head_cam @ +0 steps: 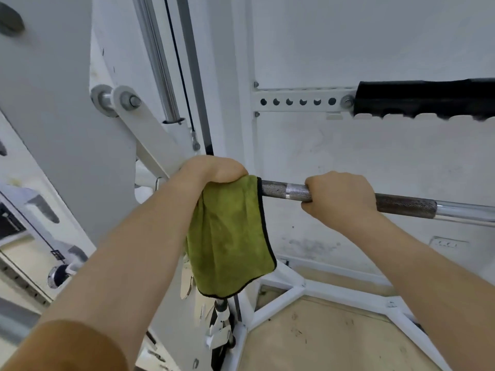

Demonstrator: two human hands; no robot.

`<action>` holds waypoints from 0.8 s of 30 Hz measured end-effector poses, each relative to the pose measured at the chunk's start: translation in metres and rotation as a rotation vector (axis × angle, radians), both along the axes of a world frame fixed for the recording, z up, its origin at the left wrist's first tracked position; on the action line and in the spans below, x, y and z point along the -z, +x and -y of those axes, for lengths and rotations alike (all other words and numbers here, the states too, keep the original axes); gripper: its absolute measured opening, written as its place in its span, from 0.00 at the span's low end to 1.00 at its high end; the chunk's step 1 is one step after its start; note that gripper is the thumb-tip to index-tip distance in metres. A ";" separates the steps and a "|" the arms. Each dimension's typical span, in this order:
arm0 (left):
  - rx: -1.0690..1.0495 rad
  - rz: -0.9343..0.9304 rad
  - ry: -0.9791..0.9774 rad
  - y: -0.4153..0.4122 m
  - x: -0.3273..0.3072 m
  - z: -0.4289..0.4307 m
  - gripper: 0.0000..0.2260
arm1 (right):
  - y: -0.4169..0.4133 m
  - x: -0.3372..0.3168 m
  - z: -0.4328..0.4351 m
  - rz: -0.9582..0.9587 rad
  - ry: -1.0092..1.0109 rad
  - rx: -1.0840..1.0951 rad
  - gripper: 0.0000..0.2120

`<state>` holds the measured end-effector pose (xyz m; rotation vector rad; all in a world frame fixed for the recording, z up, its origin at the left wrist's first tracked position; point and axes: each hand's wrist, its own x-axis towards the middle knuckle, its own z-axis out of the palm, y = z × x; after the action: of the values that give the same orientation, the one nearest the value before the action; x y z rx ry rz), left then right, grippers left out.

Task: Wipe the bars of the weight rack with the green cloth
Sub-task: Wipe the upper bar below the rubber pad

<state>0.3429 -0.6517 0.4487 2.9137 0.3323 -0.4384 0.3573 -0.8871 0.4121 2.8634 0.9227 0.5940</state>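
A steel bar (284, 190) with knurled sections runs level across the middle of the head view, from the white rack frame (150, 145) out to the right edge. My left hand (214, 170) is shut on the green cloth (230, 236), which has a black hem, is wrapped over the bar's left end and hangs down below it. My right hand (340, 195) is shut on the bar a little to the right, with bare knurled steel between the two hands.
A black padded roller (426, 99) sticks out at the upper right beside a white plate with a row of holes (297, 102). White base beams (294, 287) lie on the tan floor below. A guide rod and black cable (176, 62) run up at the left.
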 end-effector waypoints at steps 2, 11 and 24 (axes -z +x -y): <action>-0.039 0.175 0.077 -0.003 0.005 0.001 0.16 | 0.002 0.001 0.000 0.008 0.002 0.010 0.06; 0.136 0.903 -0.045 -0.080 0.070 0.010 0.25 | 0.002 0.004 0.000 0.052 0.007 0.033 0.07; 0.177 0.328 0.287 -0.025 0.014 -0.004 0.07 | 0.001 0.005 -0.002 0.076 0.020 0.054 0.08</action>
<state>0.3181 -0.6476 0.4344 3.2363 0.0948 0.0779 0.3578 -0.8849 0.4070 2.8505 0.8301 0.7053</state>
